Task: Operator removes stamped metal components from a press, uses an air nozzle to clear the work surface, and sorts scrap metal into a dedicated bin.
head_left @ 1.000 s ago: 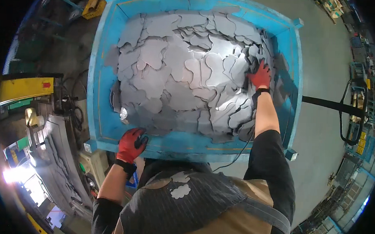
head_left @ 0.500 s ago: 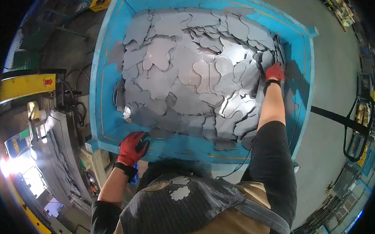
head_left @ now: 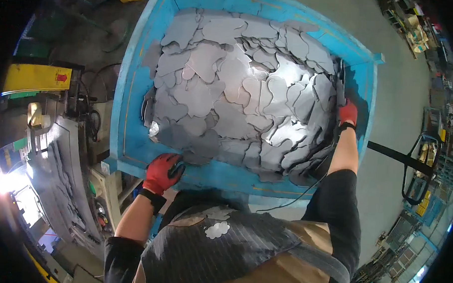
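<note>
Grey flat sheet-metal pieces (head_left: pixel 199 60) with rounded, wavy outlines lie in an overlapping heap inside a large blue bin (head_left: pixel 120 108). My left hand (head_left: pixel 164 174), in a red glove with a dark palm, is curled over the bin's near rim at the left. At the heap's right edge, my right hand (head_left: pixel 348 113), also red-gloved, reaches down between the pieces and the right wall. Its fingertips are hidden, so any hold on a piece does not show. Beside it, dark thin pieces (head_left: pixel 341 78) stand nearly upright along that side.
A crumpled shiny scrap (head_left: pixel 153 129) lies at the heap's left edge. Left of the bin are a yellow machine beam (head_left: pixel 36 79) and a surface with grey sheets (head_left: pixel 61 170). A black-framed handle (head_left: pixel 420 168) stands out to the right. A thin cable (head_left: pixel 294 206) crosses the near rim.
My right hand has moved right and toward me, from the heap's edge to the gap by the right wall. My left hand keeps its place at the rim. The view has tilted slightly.
</note>
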Motion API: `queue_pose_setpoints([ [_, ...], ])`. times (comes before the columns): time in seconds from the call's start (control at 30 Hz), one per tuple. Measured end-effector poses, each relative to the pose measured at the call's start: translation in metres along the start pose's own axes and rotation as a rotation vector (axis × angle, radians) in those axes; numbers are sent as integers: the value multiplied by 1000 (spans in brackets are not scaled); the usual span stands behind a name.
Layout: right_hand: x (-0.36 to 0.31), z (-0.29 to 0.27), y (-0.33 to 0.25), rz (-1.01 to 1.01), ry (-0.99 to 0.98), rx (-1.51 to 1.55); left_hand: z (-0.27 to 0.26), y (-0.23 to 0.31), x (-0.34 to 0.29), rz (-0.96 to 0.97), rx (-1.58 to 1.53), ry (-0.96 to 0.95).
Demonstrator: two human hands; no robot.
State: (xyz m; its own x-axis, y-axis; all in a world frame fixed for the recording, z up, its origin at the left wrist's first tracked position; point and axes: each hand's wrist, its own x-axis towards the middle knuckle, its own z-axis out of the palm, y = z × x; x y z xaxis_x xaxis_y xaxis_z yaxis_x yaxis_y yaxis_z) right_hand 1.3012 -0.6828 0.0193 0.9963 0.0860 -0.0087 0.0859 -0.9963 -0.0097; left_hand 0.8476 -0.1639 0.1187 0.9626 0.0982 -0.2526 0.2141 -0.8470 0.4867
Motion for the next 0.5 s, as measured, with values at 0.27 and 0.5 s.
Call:
queue_pose_setpoints([
  [0.27, -71, -69, -7, 144, 119, 219, 11, -12, -12, 10, 7, 30],
  [0.5, -108, -114, 0, 219, 86, 1110, 13, -15, -15, -6, -2, 44],
])
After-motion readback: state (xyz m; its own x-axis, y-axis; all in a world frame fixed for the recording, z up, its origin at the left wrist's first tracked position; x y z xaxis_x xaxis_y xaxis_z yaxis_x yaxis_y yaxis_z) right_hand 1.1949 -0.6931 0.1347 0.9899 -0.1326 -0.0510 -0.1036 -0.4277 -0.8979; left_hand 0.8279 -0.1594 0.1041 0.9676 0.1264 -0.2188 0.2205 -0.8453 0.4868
